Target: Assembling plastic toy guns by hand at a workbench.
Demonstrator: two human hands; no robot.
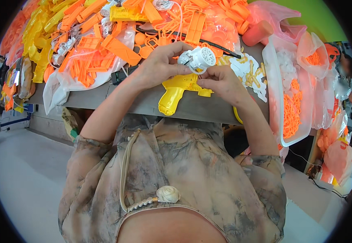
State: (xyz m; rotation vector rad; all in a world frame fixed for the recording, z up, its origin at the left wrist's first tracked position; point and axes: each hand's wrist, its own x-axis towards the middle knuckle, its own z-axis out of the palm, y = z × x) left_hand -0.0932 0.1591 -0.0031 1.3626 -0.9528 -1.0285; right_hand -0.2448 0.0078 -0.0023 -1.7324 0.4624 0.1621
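**Mia:** What is the left hand [157, 67] doing?

**Ben:** Its fingers are closed around a white round part [198, 59]. The part looks like a little drum with holes in its end. It is held up just above the desk [143, 106].

**Mia:** And the right hand [222, 83]?

**Ben:** It sits just beside the white part, on its lower side. The fingers [204, 83] are pinched together there. I think they hold something tiny, maybe a thin dark bit, but it is too small to tell.

**Mia:** What is under the hands?

**Ben:** A yellow toy gun body [178, 92]. It lies flat on the desk, with its handle pointing to the near edge. The hands are right over it.

**Mia:** What else is on the desk?

**Ben:** Lots of plastic bits! A big heap of orange parts [103, 48] is on the left, on clear bags. Yellow parts [38, 40] are piled further left. Some white and yellow bits [249, 71] lie near the right hand. On the right there is a clear tray [274, 97] with small orange pieces [291, 109] in it.
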